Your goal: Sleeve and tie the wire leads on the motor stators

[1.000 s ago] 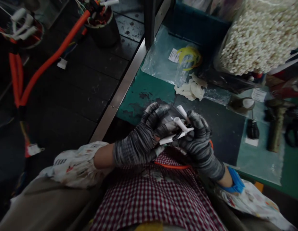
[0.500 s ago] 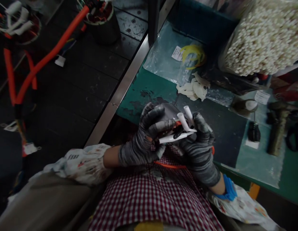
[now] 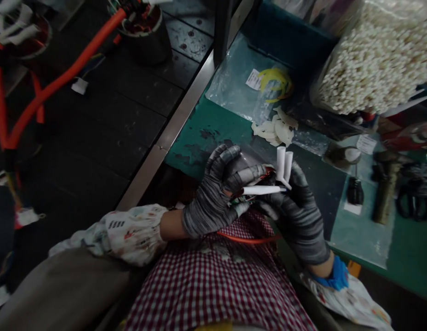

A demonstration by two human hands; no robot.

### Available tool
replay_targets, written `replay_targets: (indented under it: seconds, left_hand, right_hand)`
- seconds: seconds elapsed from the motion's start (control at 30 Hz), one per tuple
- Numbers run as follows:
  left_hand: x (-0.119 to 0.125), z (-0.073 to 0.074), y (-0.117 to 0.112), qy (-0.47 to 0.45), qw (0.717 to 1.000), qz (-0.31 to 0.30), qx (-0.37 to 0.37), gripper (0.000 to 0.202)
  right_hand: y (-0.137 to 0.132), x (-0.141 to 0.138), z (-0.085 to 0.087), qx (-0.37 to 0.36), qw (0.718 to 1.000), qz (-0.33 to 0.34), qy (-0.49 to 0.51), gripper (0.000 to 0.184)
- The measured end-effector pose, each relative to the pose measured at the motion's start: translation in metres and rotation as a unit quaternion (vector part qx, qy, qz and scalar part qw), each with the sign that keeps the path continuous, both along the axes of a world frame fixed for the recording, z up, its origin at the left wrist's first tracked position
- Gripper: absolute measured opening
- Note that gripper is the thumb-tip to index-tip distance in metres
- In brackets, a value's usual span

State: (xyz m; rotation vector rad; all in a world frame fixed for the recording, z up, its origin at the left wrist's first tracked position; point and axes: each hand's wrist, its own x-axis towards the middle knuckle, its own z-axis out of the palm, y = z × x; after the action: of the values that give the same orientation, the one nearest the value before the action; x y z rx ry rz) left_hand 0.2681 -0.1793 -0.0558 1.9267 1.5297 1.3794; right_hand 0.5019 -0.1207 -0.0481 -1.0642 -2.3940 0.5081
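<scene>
In its grey striped glove, my left hand point(image 3: 211, 197) is wrapped around a motor stator point(image 3: 243, 158), a grey metal cylinder with reddish windings partly showing at its end. Much of the stator is hidden by the gloves. My right hand point(image 3: 299, 211), gloved the same way, pinches the wire ends at the stator's right side. White insulating sleeves cover these wires: one sleeve point(image 3: 263, 190) lies nearly level between the hands, and two upright sleeves point(image 3: 284, 165) stand beside the right fingers. An orange cable point(image 3: 247, 239) hangs across the checked apron below.
Other stators point(image 3: 144, 46) with thick orange cables point(image 3: 66, 76) stand on the dark slatted surface at left. The green bench holds pale cut pieces point(image 3: 277, 128), yellow loops point(image 3: 276, 85), a bag of small white tubes point(image 3: 375, 64), a hammer-like tool point(image 3: 385, 193) and a black-handled tool point(image 3: 355, 191).
My right hand has shifted slightly right, with the sleeved wires. The level sleeve has turned flatter, and the two other sleeves stand more upright and closer together. My left hand keeps its hold.
</scene>
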Motion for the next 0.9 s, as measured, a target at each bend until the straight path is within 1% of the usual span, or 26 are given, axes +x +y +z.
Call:
replay_targets:
  seconds: [0.1,0.23,0.33,0.4,0.5,0.6,0.67,0.83,0.9]
  left_hand:
    - [-0.001,0.000,0.001,-0.002,1.000,-0.006,-0.002,0.077]
    - [-0.002,-0.002,0.001,-0.008,1.000,-0.015,-0.001,0.077]
    - [-0.001,-0.002,0.001,-0.001,1.000,-0.004,0.006,0.074]
    - [0.001,-0.002,0.002,0.008,1.000,0.001,0.012,0.073]
    - [0.002,-0.003,0.003,0.007,1.000,-0.007,0.023,0.077]
    - [0.000,-0.003,0.005,0.019,1.000,-0.014,0.018,0.081]
    - [-0.002,-0.002,0.006,0.037,0.999,-0.022,0.016,0.081]
    - [-0.006,0.003,0.011,0.054,0.997,-0.045,0.023,0.074]
    - [-0.008,0.005,0.012,0.056,0.997,-0.047,0.017,0.075]
  right_hand:
    - [-0.002,0.001,0.000,0.036,0.999,0.018,0.025,0.069]
    - [-0.013,0.003,-0.002,0.069,0.997,-0.023,0.019,0.082]
    - [-0.023,0.000,0.000,0.099,0.994,-0.036,0.011,0.085]
    - [-0.027,-0.004,0.005,0.103,0.994,-0.046,-0.001,0.078]
    - [-0.029,-0.010,0.014,0.088,0.994,-0.063,-0.032,0.055]
    - [-0.026,-0.015,0.019,0.092,0.992,-0.072,-0.046,0.034]
    - [-0.022,-0.016,0.019,0.087,0.993,-0.068,-0.043,0.028]
    - [-0.017,-0.012,0.018,0.056,0.997,-0.043,-0.025,0.023]
    - [-0.015,-0.009,0.018,0.032,0.999,-0.029,-0.003,0.022]
